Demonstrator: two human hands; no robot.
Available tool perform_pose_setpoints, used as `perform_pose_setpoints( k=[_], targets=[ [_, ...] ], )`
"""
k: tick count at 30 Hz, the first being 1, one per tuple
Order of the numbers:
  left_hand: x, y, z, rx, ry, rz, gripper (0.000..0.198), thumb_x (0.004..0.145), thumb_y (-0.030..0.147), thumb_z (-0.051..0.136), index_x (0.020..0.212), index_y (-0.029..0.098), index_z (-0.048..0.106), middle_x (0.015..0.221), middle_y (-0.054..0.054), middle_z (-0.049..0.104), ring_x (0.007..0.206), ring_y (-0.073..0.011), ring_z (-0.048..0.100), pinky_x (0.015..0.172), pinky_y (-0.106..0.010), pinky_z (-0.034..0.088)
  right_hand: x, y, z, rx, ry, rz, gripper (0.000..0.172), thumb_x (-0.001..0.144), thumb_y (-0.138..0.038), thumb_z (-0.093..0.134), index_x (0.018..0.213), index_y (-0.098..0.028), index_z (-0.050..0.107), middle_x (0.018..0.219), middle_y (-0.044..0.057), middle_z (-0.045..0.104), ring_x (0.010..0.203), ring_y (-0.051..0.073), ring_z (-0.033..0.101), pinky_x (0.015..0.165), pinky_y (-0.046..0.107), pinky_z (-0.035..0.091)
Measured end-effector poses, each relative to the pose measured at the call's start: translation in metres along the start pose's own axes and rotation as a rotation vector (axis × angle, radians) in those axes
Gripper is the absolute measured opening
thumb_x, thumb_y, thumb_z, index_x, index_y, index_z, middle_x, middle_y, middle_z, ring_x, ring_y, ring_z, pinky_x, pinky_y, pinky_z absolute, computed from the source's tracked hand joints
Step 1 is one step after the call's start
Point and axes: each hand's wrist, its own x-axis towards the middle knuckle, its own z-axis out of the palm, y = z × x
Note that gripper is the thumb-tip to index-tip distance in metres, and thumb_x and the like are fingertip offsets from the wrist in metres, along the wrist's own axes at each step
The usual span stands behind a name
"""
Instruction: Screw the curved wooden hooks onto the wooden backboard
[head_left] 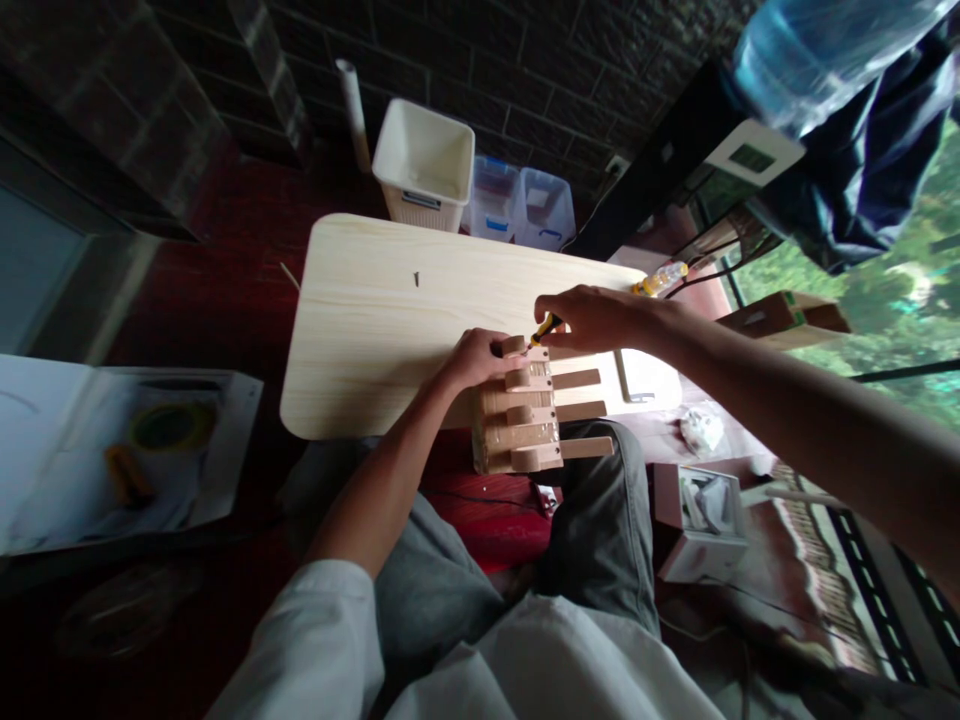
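My right hand [574,318] grips a yellow and black screwdriver [546,328], its tip down at the top end of a wooden piece. My left hand [480,357] holds that same end from the left, fingers pressed on the wood. The wooden assembly [517,428] has several rounded blocks in a row, with wooden strips sticking out to the right. It rests at the front edge of the pale table [360,330], over my lap. A small dark screw [416,279] lies on the table at the back left.
Behind the table stand a white bin [424,150] and clear plastic boxes [544,205]. A bottle with yellow parts [660,279] and a metal L-shaped tool [622,375] are on the right. White boxes [240,420] sit left, another [701,520] lower right.
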Motion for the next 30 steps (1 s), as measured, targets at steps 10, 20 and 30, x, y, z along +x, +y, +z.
perform_pose_setpoints(
  k=[10,20,30],
  targets=[
    [0.001,-0.006,0.001,-0.019,-0.005,-0.015,0.034,0.064,0.043,0.078,0.082,0.014,0.078,0.070,-0.002,0.072,0.073,-0.0206,0.065,0.066,-0.026,0.045,-0.002,0.007,0.005,0.003,0.030,0.020,0.027,0.092,-0.035,0.060,0.110,-0.017,0.067,0.095,0.007,0.074,0.081,0.018,0.065,0.068,0.026,0.038],
    [0.000,-0.008,0.001,0.026,-0.025,0.047,0.038,0.070,0.047,0.074,0.087,0.014,0.079,0.073,-0.001,0.071,0.071,-0.0181,0.062,0.064,-0.026,0.043,-0.010,-0.002,0.003,0.058,0.075,-0.101,0.031,0.091,-0.031,0.059,0.119,-0.018,0.061,0.096,0.007,0.073,0.081,0.018,0.064,0.069,0.027,0.038],
    [0.000,-0.008,0.000,0.031,-0.011,0.056,0.036,0.070,0.047,0.072,0.080,0.012,0.076,0.066,0.001,0.065,0.064,-0.0143,0.057,0.058,-0.024,0.038,-0.007,-0.015,0.009,-0.064,0.049,0.025,0.031,0.095,-0.036,0.054,0.114,-0.013,0.060,0.091,0.013,0.073,0.076,0.021,0.064,0.062,0.028,0.035]
  ],
)
